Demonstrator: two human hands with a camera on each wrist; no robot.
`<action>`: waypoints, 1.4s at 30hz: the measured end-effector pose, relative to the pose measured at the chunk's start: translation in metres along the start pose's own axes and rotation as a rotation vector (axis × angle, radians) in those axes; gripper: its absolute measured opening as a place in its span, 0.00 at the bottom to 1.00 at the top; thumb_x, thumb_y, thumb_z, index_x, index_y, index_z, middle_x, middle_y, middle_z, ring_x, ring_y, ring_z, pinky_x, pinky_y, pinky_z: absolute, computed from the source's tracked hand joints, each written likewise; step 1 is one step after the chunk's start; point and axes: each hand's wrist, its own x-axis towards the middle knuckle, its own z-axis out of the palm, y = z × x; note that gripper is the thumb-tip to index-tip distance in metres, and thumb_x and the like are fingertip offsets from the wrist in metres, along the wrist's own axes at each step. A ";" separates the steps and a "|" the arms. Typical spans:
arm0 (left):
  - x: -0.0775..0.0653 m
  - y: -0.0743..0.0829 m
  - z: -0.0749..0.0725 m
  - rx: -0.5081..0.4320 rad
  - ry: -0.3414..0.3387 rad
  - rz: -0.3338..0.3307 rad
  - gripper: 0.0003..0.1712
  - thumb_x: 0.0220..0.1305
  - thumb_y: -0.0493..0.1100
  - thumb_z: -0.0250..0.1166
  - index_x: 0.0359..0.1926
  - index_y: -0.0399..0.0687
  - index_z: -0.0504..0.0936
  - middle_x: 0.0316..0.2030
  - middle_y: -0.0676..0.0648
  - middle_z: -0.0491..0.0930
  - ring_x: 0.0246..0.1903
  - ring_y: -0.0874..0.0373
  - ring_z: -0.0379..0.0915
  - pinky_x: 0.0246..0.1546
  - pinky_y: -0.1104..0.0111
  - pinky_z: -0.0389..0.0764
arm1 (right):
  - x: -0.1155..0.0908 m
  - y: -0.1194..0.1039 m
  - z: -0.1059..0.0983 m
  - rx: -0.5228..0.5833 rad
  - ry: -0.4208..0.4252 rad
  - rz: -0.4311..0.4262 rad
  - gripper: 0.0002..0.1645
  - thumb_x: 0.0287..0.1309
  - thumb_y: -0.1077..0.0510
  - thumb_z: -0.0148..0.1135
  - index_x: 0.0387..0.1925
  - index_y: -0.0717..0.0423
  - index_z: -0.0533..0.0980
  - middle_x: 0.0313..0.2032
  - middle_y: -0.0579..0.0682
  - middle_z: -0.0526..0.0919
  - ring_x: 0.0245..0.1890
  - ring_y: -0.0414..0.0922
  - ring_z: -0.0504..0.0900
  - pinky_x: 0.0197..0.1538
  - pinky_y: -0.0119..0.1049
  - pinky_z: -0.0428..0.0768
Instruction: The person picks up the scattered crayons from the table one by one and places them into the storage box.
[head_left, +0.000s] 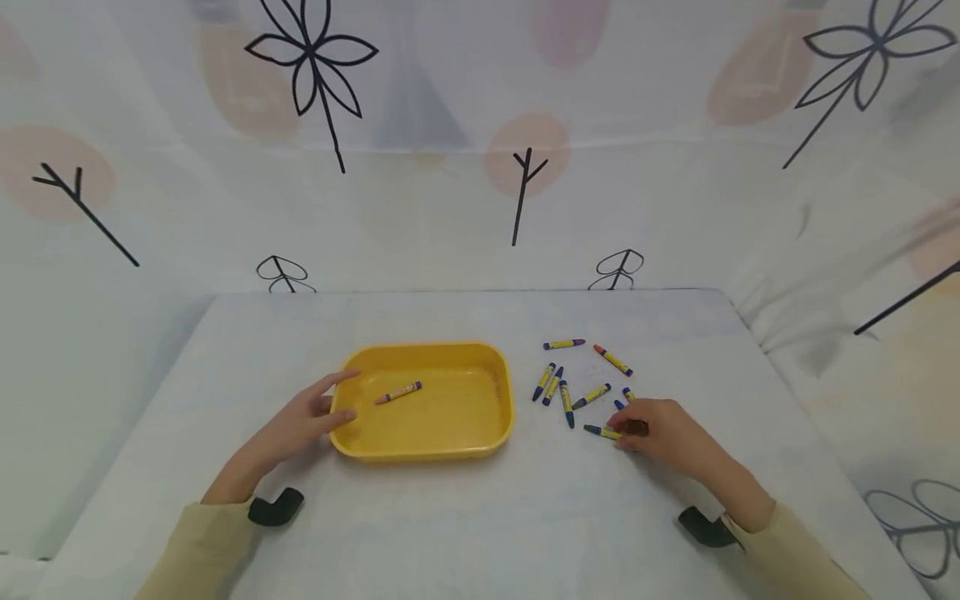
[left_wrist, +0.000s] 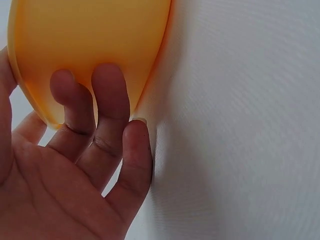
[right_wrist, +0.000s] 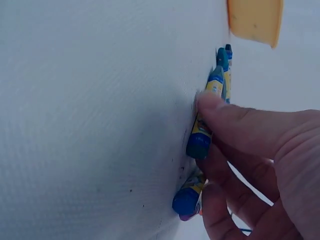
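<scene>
In the head view my left hand (head_left: 303, 421) is at the left end of a yellow tray (head_left: 420, 456), thumb and a finger over its rim. The left wrist view shows several bent fingers against the tray's outer wall (left_wrist: 130, 30). One crayon (head_left: 398, 393) with a pinkish tip lies in the tray. To the right, my right hand (head_left: 667, 433) pinches a yellow-wrapped crayon (right_wrist: 200, 137) with a dark greenish tip between thumb and fingers, low at the tabletop. Another blue-ended crayon (right_wrist: 187, 197) lies just under those fingers, partly hidden by them.
Several crayons lie scattered between tray and right hand, among them a purple-tipped crayon (head_left: 564, 344), an orange-tipped crayon (head_left: 613, 360) and a blue-ended crayon (head_left: 567, 404). A white cloth (head_left: 480, 525) covers the table. Behind it hangs a patterned curtain (head_left: 420, 217).
</scene>
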 end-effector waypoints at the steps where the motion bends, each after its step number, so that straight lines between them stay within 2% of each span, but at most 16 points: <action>1: 0.000 0.000 0.000 -0.002 0.000 0.001 0.38 0.70 0.52 0.63 0.76 0.59 0.59 0.52 0.38 0.79 0.38 0.51 0.77 0.40 0.61 0.74 | 0.001 -0.001 0.000 -0.015 -0.001 0.009 0.13 0.51 0.63 0.75 0.39 0.51 0.84 0.33 0.38 0.81 0.33 0.38 0.76 0.37 0.32 0.78; 4: 0.001 -0.001 0.001 0.007 0.003 -0.001 0.38 0.70 0.52 0.63 0.76 0.60 0.58 0.52 0.39 0.79 0.38 0.51 0.76 0.40 0.61 0.74 | 0.002 -0.003 0.002 -0.050 -0.007 0.040 0.12 0.51 0.64 0.75 0.39 0.50 0.84 0.32 0.38 0.81 0.32 0.38 0.76 0.37 0.33 0.79; 7: 0.001 -0.001 0.001 0.025 0.006 -0.009 0.37 0.70 0.54 0.62 0.76 0.61 0.58 0.49 0.39 0.79 0.36 0.51 0.76 0.37 0.62 0.73 | 0.003 -0.004 0.003 -0.079 -0.018 0.056 0.11 0.52 0.63 0.74 0.39 0.50 0.85 0.31 0.38 0.80 0.32 0.38 0.76 0.39 0.36 0.79; 11: 0.001 0.001 0.002 0.048 -0.001 -0.014 0.39 0.70 0.55 0.63 0.76 0.62 0.57 0.44 0.41 0.79 0.35 0.51 0.75 0.37 0.62 0.72 | 0.003 -0.006 0.001 -0.113 -0.030 0.048 0.11 0.53 0.63 0.74 0.40 0.50 0.86 0.32 0.38 0.79 0.33 0.39 0.75 0.39 0.36 0.79; 16: 0.001 0.002 0.000 0.046 -0.019 0.007 0.42 0.68 0.53 0.65 0.77 0.61 0.55 0.46 0.41 0.80 0.37 0.52 0.76 0.40 0.61 0.73 | 0.003 -0.010 -0.004 -0.102 0.013 -0.020 0.12 0.53 0.65 0.73 0.41 0.51 0.87 0.32 0.39 0.79 0.31 0.39 0.73 0.33 0.32 0.77; 22: 0.001 0.002 -0.001 0.029 -0.028 0.028 0.42 0.68 0.52 0.65 0.77 0.62 0.55 0.49 0.41 0.80 0.38 0.52 0.76 0.41 0.61 0.74 | 0.012 -0.027 -0.011 -0.047 0.095 -0.156 0.13 0.54 0.67 0.72 0.41 0.52 0.87 0.34 0.37 0.81 0.32 0.37 0.76 0.34 0.31 0.79; 28: 0.001 0.000 0.001 0.000 -0.034 0.031 0.42 0.69 0.50 0.65 0.77 0.62 0.55 0.53 0.37 0.79 0.39 0.51 0.77 0.45 0.60 0.75 | 0.031 -0.055 -0.017 -0.026 0.126 -0.281 0.14 0.54 0.67 0.72 0.43 0.55 0.87 0.35 0.38 0.82 0.32 0.36 0.78 0.36 0.34 0.81; 29: 0.001 0.000 0.001 -0.002 -0.034 0.032 0.42 0.69 0.50 0.65 0.77 0.62 0.54 0.54 0.37 0.78 0.40 0.51 0.78 0.46 0.60 0.75 | 0.034 -0.059 -0.017 -0.021 0.130 -0.296 0.14 0.54 0.67 0.72 0.43 0.55 0.87 0.35 0.39 0.82 0.32 0.35 0.79 0.42 0.38 0.82; 32: 0.001 0.000 0.002 0.001 -0.030 0.035 0.41 0.69 0.50 0.65 0.77 0.61 0.55 0.56 0.36 0.77 0.40 0.52 0.78 0.47 0.60 0.76 | 0.047 -0.073 -0.018 -0.004 0.129 -0.346 0.14 0.54 0.67 0.72 0.43 0.55 0.87 0.35 0.40 0.83 0.31 0.35 0.78 0.45 0.43 0.80; 35: 0.000 0.001 0.002 -0.001 -0.024 0.039 0.41 0.69 0.49 0.65 0.77 0.59 0.56 0.56 0.36 0.77 0.41 0.52 0.78 0.47 0.60 0.76 | 0.063 -0.086 -0.016 0.019 0.102 -0.369 0.13 0.55 0.66 0.72 0.44 0.54 0.87 0.35 0.40 0.83 0.30 0.35 0.77 0.44 0.40 0.80; 36: 0.000 0.001 0.002 -0.003 -0.021 0.038 0.41 0.68 0.49 0.65 0.76 0.58 0.56 0.56 0.35 0.77 0.41 0.51 0.78 0.47 0.60 0.76 | 0.068 -0.090 -0.015 0.026 0.087 -0.372 0.13 0.56 0.65 0.71 0.44 0.54 0.86 0.35 0.39 0.82 0.31 0.35 0.77 0.39 0.36 0.80; 37: 0.000 0.001 0.002 -0.007 -0.021 0.037 0.41 0.68 0.49 0.65 0.77 0.58 0.56 0.56 0.35 0.77 0.41 0.51 0.78 0.46 0.61 0.76 | 0.073 -0.095 -0.015 0.036 0.067 -0.372 0.13 0.58 0.65 0.70 0.45 0.54 0.86 0.36 0.39 0.82 0.31 0.35 0.77 0.38 0.34 0.81; 42: -0.001 0.003 0.002 -0.008 -0.016 0.023 0.42 0.68 0.49 0.66 0.77 0.56 0.55 0.56 0.35 0.77 0.42 0.51 0.77 0.46 0.62 0.77 | 0.101 -0.121 -0.009 0.065 -0.005 -0.411 0.12 0.61 0.64 0.67 0.46 0.56 0.85 0.38 0.44 0.83 0.35 0.38 0.79 0.40 0.32 0.81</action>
